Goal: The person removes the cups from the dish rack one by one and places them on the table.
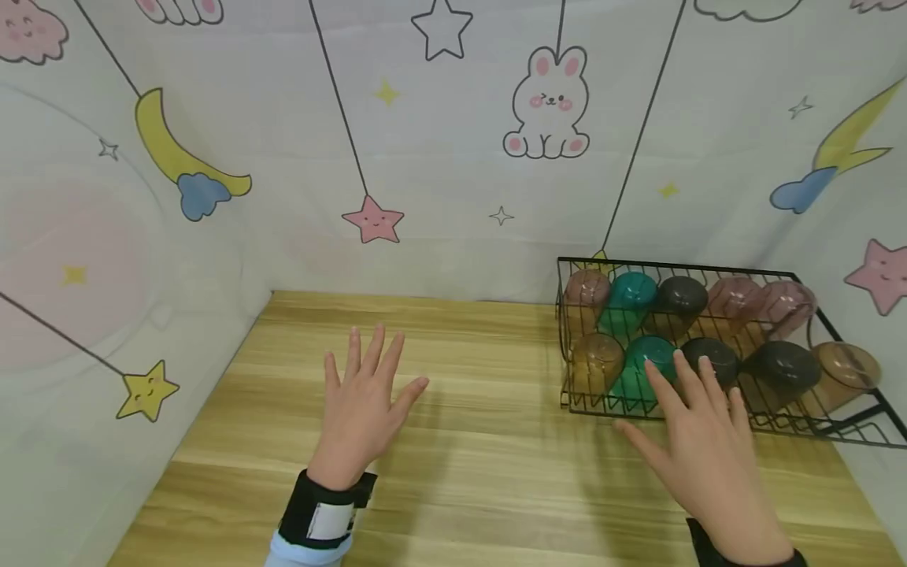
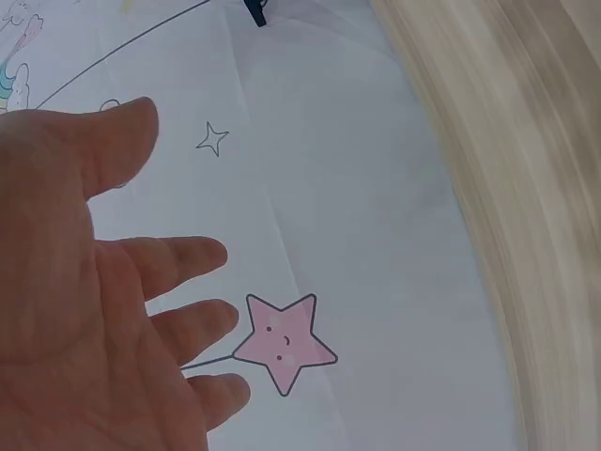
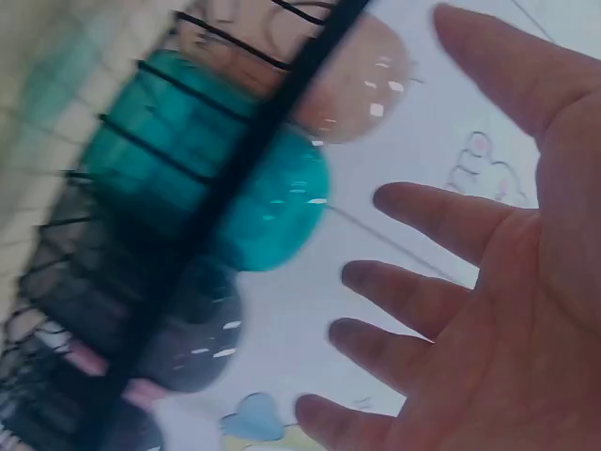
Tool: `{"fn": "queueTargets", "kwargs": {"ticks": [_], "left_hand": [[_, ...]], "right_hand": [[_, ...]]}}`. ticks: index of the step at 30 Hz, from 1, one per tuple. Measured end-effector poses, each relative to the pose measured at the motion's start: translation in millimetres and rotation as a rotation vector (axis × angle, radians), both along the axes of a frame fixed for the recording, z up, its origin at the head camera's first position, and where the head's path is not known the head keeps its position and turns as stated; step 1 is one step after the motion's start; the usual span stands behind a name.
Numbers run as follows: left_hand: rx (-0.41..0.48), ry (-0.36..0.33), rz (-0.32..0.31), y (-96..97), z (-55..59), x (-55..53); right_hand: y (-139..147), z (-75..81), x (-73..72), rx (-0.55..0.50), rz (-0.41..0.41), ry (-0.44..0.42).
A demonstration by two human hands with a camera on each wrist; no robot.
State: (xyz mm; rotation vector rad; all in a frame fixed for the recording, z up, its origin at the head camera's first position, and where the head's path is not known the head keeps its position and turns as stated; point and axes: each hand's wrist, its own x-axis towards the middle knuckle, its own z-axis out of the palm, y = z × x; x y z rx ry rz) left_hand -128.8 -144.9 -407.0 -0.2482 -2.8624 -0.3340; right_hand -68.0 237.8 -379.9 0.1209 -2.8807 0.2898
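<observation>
Head view: multicoloured, rounded, glass-like tumblers (image 1: pixel 724 354) appear inverted within the black metal-wire rack (image 1: pixel 680 266), presumably for stability; left hand (image 1: pixel 364 409) and right hand (image 1: pixel 708 449), fingers extended and spread, hold nothing.

Worktop (image 1: pixel 489 480), one: yellow-brown, wood-grained, the grain running side to side from where I stand; soft shadows fall on it.

Standing on it, right-hand part: wire rack (image 1: pixel 673 265), one, black, long, bars crossing in a grid.

Carried in the rack: see-through cups (image 1: pixel 788 303), ten, rounded ends up, two rows.

Back row, left to right: pink cup (image 1: pixel 586 290); teal cup (image 1: pixel 631 293); dark grey cup (image 1: pixel 682 297); two more pink, close together.

Front row, likewise: amber cup (image 1: pixel 597 358); second teal cup (image 1: pixel 633 380), partly hidden from me; two dark grey, the left one partly hidden; second amber cup (image 1: pixel 846 365), at the right end.
</observation>
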Motion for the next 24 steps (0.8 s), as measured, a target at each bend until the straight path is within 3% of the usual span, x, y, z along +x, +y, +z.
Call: {"fn": "queueTargets", "kwargs": {"ticks": [5,10,16,24], "left_hand": [[0.022,0.008,-0.038,9.4,7.5,-0.7],[0.011,-0.003,-0.089,22.4,10.8,-1.1],[-0.019,-0.032,-0.161,33.2,4.5,1.4],[-0.025,-0.042,-0.181,37.4,-2.5,0.5]], "right_hand": [[-15,19.6,-18.1,0.025,0.083,-0.022],[-32,31.5,-39.5,0.048,0.115,-0.096],[-45,30.2,-63.0,0.082,0.157,-0.157],[-51,20.1,-79.9,0.105,0.204,-0.183]]}}
